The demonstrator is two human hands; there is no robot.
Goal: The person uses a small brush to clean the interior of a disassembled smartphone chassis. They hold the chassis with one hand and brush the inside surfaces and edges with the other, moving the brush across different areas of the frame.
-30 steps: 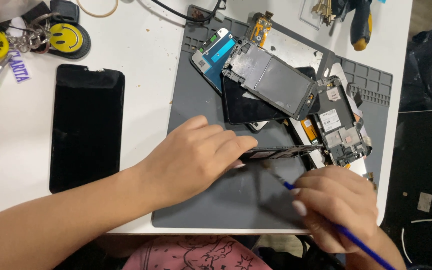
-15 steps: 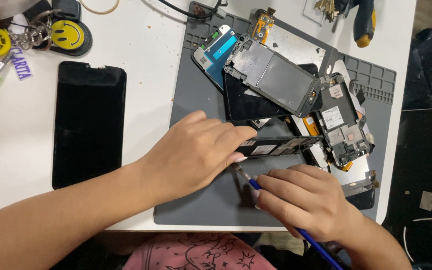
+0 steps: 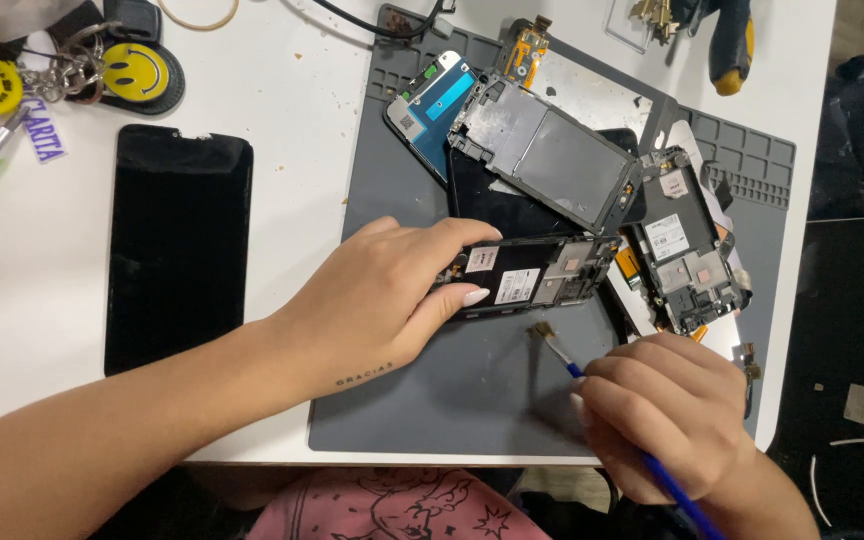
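Note:
My left hand (image 3: 392,295) lies flat on the left end of an opened black phone body (image 3: 542,275) and pins it to the grey work mat (image 3: 432,390). My right hand (image 3: 667,410) grips a small blue-handled brush (image 3: 562,352). Its bristle tip rests on the mat just below the phone body, not touching it. Above lie a metal phone frame (image 3: 552,160), a blue-backed screen panel (image 3: 427,105) and a circuit-board frame (image 3: 687,250).
A black phone screen (image 3: 177,245) lies face up on the white table (image 3: 292,120), left of the mat. Key rings with yellow smiley tags (image 3: 137,70) sit at the top left. A yellow-and-black tool (image 3: 732,45) lies at the top right. The table edge runs along the right.
My right hand has drawn the brush off the phone body and down to the right onto the mat. My left hand has stayed on the phone body.

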